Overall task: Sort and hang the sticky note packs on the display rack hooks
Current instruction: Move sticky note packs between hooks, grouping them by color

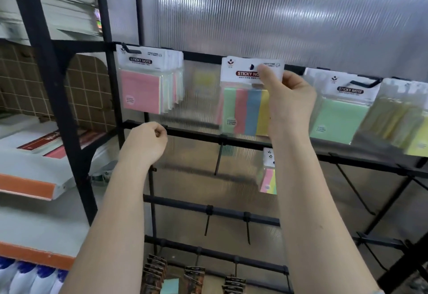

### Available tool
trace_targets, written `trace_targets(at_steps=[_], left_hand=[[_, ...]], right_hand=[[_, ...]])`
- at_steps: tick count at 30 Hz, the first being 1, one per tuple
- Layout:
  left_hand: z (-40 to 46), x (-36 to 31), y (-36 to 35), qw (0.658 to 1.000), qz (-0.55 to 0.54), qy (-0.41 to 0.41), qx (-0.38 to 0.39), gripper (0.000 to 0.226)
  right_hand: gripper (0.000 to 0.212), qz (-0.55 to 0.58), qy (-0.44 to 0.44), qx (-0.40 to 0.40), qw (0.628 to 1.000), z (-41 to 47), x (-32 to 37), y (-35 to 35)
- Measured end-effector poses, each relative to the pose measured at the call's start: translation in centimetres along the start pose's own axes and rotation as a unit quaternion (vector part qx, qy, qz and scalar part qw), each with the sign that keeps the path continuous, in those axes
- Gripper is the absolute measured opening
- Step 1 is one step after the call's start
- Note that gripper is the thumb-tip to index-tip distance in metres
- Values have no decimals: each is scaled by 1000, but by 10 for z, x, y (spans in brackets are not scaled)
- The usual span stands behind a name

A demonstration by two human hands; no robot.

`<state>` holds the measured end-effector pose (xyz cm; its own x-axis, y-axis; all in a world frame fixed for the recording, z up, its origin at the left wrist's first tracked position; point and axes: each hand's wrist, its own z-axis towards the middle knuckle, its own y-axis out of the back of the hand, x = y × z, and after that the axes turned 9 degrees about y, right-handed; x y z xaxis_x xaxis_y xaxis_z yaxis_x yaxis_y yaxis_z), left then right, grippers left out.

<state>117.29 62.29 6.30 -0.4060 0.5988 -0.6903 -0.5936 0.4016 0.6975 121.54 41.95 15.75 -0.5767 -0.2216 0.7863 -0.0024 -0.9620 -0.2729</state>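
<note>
Pinching the striped pack's [245, 113] header, right hand [287, 101] fingers [266, 73] seemingly at its hook hole.

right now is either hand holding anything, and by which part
The right hand pinches the four-colour sticky note pack by its white header card, thumb on the front near the hang hole. The left hand is curled and holds nothing.

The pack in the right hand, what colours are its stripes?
Green, pink, blue and yellow stripes on the pack that the right hand pinches, seen in the head view.
</note>
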Motion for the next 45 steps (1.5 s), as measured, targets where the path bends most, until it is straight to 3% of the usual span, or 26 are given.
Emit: trace_targets(at_steps=[14,20,22,36,45], left_hand=[[10,-3,-8,1000,-24,-12,14,22],[2,-5,-7,999,-15,-21,30,22],[-2,-5,-7,999,-14,-24,34,21],[-82,-5,0,997,-8,-55,60,21],[-106,-22,-10,994,-11,-93,57,18]], right_hand=[[32,-55,26,-38,997,18,-27,-10],[6,-105,89,-58,989,20,-30,-8],[9,-121,91,-66,986,20,-32,-5],[8,-175,-18,-102,979,-52,-28,90],[23,-270,-102,-96,953,-80,-54,151]])
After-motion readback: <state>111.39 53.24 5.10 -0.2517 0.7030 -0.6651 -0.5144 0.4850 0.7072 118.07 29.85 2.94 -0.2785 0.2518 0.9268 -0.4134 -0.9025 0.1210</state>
